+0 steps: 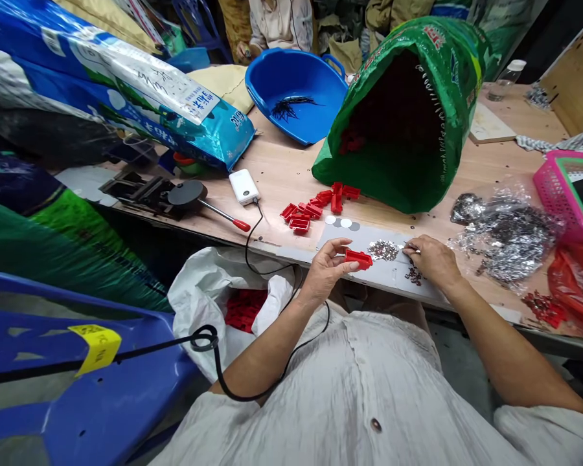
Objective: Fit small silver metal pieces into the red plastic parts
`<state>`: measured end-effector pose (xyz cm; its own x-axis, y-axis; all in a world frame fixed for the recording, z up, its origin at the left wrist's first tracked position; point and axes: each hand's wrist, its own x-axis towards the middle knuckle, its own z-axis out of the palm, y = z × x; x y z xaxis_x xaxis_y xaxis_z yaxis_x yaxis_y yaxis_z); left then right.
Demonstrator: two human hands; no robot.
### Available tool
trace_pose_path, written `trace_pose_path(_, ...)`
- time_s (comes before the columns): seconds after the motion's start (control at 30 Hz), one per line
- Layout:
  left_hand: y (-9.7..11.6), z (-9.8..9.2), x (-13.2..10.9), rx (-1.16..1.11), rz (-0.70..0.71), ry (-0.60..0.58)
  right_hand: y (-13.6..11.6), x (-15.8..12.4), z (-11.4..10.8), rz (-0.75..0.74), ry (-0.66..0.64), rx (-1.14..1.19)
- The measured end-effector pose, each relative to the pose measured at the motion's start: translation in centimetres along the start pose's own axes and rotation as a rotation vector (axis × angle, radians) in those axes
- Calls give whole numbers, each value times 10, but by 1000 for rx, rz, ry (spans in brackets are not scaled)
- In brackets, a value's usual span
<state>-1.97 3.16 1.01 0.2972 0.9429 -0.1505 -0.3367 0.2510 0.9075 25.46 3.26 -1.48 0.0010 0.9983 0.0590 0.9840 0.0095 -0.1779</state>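
Note:
Between thumb and fingers, my left hand [326,268] holds a small red plastic housing [358,260] over the table's front edge. My right hand [434,260] is pinched at the right of a pile of small shiny metal pieces [383,250]; what its fingertips grip is too small to name. Just below those fingertips lies a small heap of dark metal parts [412,274]. Both piles rest on a grey sheet [364,234]. Several more red plastic housings [300,224] lie loose on the table, beyond my left hand.
A green sack [403,188] gapes open at the back, beside a blue basin [301,129]. Clear bags of metal parts [519,239] and a pink basket [547,188] stand right. Left are a hand press [187,193], a power bank [244,186] with cable and a white sack [199,278]. Another person sits opposite.

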Motion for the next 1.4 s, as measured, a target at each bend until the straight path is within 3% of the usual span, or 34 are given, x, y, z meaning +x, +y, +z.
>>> trace_pose_path(0.1, 1, 4, -1, -93, -49, -15, 7, 6, -8, -9, -12, 82)
trace_pose_path(0.37, 1, 8, -3, -291, -156, -137, 21, -4, -41, 90, 128, 447)
trace_pose_path(0.47, -5, 12, -3, -189, -44, -96, 8, -15, -44, 49, 117, 613)
trace_pose_path(0.57, -13, 15, -7, 64, 159, -19, -14, -29, -47, -9, 89, 699)
trace_pose_path(0.7, -14, 16, -17, 373, 346, 29, -49, -45, -53, -134, 108, 688)
trace_pose_path(0.87, -7, 19, -23, 471, 400, 53, -78, -51, -52, -320, 161, 647)
trace_pose_path(1.2, -9, 22, -24, 542, 495, -26, -87, -48, -37, -422, 204, 563)
trace_pose_path(1.4, -11, 23, -26, 521, 441, -22, -89, -50, -35, -390, 198, 612)
